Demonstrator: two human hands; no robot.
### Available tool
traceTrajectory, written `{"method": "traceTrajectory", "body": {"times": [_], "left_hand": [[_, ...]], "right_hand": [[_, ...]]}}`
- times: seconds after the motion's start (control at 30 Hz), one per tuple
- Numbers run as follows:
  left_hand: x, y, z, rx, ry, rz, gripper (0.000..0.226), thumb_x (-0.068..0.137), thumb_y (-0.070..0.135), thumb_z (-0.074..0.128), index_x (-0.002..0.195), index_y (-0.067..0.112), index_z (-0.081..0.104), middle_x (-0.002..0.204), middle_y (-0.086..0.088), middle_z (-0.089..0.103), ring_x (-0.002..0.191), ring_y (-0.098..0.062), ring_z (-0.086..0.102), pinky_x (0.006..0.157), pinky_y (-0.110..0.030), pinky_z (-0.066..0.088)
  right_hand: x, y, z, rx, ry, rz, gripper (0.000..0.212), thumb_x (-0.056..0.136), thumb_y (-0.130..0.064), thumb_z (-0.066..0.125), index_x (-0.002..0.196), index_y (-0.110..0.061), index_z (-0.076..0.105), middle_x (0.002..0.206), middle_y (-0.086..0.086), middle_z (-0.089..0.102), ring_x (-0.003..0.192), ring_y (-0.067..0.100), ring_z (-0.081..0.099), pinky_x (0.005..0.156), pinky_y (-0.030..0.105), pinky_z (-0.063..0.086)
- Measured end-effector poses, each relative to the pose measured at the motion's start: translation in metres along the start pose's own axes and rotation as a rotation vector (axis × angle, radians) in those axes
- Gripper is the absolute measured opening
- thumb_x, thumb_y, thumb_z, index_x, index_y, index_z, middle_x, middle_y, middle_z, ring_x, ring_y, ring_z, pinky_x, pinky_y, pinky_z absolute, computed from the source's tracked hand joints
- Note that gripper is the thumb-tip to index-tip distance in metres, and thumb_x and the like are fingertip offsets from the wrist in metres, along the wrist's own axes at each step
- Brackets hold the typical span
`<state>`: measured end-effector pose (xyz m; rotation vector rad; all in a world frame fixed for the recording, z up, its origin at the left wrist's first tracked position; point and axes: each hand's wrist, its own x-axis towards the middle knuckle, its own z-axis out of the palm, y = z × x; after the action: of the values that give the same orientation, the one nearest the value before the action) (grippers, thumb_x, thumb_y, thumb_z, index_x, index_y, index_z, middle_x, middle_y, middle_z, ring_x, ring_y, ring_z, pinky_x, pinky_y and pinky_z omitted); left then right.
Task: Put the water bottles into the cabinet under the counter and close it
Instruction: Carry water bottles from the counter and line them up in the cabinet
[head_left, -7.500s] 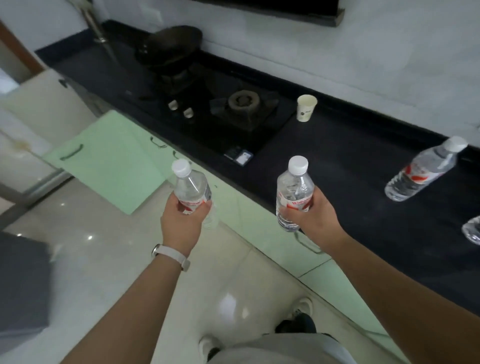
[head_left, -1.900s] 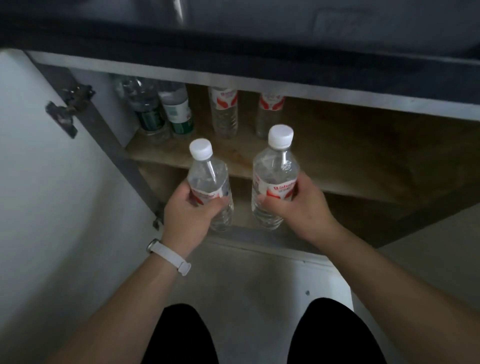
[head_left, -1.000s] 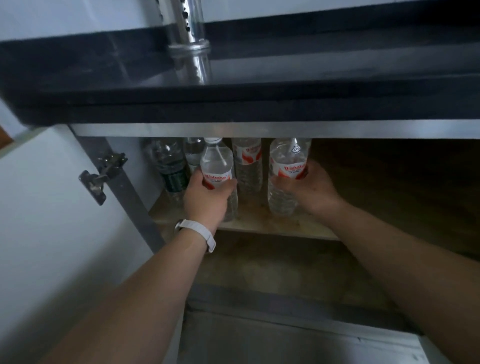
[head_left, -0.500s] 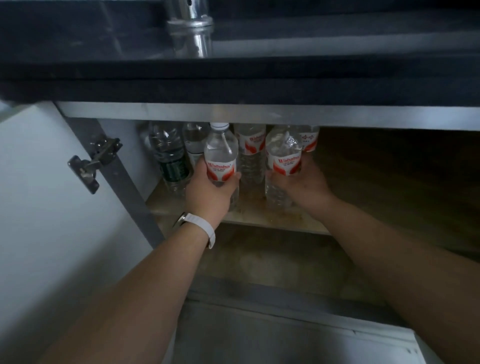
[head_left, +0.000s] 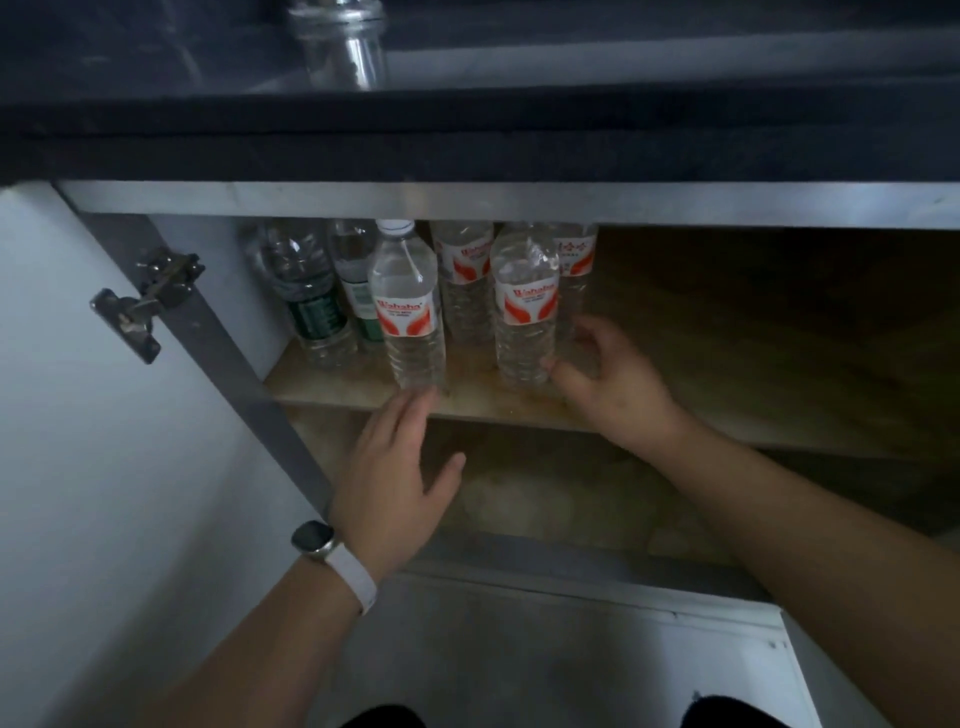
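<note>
Two clear water bottles with red labels stand upright at the front of the cabinet's wooden shelf: the left bottle and the right bottle. My left hand hangs open just below and in front of the left bottle, off it. My right hand is open beside the right bottle's base, fingers spread, fingertips still close to it. Two more red-label bottles stand behind them. The cabinet door is swung open on the left.
Two green-label bottles stand at the shelf's back left. A metal hinge sticks out from the door frame. The dark counter edge overhangs the opening. The shelf's right part and the lower compartment are bare.
Both hands have let go of the two bottles, which now stand on the shelf. My left hand has drawn back and down; my right hand has opened beside its bottle.
</note>
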<state>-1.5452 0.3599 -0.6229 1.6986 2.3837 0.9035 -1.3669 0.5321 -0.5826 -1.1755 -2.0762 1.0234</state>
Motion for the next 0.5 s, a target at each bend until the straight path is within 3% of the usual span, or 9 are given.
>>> {"method": "traceTrajectory", "body": {"times": [0.1, 0.17, 0.33, 0.43, 0.5], "left_hand": [[-0.015, 0.003, -0.002, 0.199, -0.030, 0.143, 0.064, 0.092, 0.048, 0.052, 0.147, 0.015, 0.047, 0.150, -0.010, 0.048, 0.138, -0.033, 0.044, 0.109, -0.055, 0.041], [-0.022, 0.011, -0.014, 0.286, -0.053, 0.133, 0.061, 0.091, 0.047, 0.051, 0.141, 0.014, 0.054, 0.148, -0.013, 0.051, 0.136, -0.036, 0.046, 0.107, -0.057, 0.042], [-0.042, 0.053, -0.070, 0.377, -0.203, 0.102, 0.058, 0.089, 0.046, 0.048, 0.134, 0.012, 0.061, 0.142, -0.015, 0.057, 0.132, -0.037, 0.050, 0.103, -0.052, 0.044], [-0.049, 0.087, -0.116, 0.406, -0.287, 0.124, 0.056, 0.087, 0.045, 0.048, 0.128, 0.011, 0.065, 0.133, -0.014, 0.063, 0.127, -0.037, 0.054, 0.100, -0.051, 0.046], [-0.052, 0.115, -0.151, 0.409, -0.312, 0.154, 0.052, 0.087, 0.044, 0.048, 0.123, 0.012, 0.066, 0.128, -0.012, 0.065, 0.125, -0.035, 0.056, 0.099, -0.050, 0.046]], "right_hand": [[-0.019, 0.009, -0.013, -0.208, -0.010, -0.072, 0.060, 0.091, -0.056, 0.056, 0.143, -0.028, 0.045, 0.138, -0.003, 0.051, 0.121, 0.016, 0.052, 0.089, 0.027, 0.042], [-0.032, 0.008, -0.023, -0.313, -0.034, -0.109, 0.057, 0.092, -0.053, 0.055, 0.141, -0.025, 0.048, 0.139, 0.001, 0.052, 0.119, 0.021, 0.054, 0.091, 0.030, 0.043], [-0.074, -0.033, -0.065, -0.462, -0.184, -0.142, 0.044, 0.094, -0.037, 0.060, 0.133, -0.017, 0.059, 0.134, 0.008, 0.058, 0.119, 0.031, 0.052, 0.094, 0.035, 0.042], [-0.100, -0.076, -0.095, -0.574, -0.286, -0.144, 0.051, 0.089, -0.042, 0.055, 0.131, -0.013, 0.059, 0.133, 0.010, 0.059, 0.117, 0.035, 0.055, 0.092, 0.044, 0.048], [-0.117, -0.114, -0.120, -0.675, -0.392, -0.117, 0.055, 0.091, -0.045, 0.053, 0.137, -0.015, 0.053, 0.141, 0.006, 0.052, 0.125, 0.032, 0.049, 0.097, 0.045, 0.046]]}}
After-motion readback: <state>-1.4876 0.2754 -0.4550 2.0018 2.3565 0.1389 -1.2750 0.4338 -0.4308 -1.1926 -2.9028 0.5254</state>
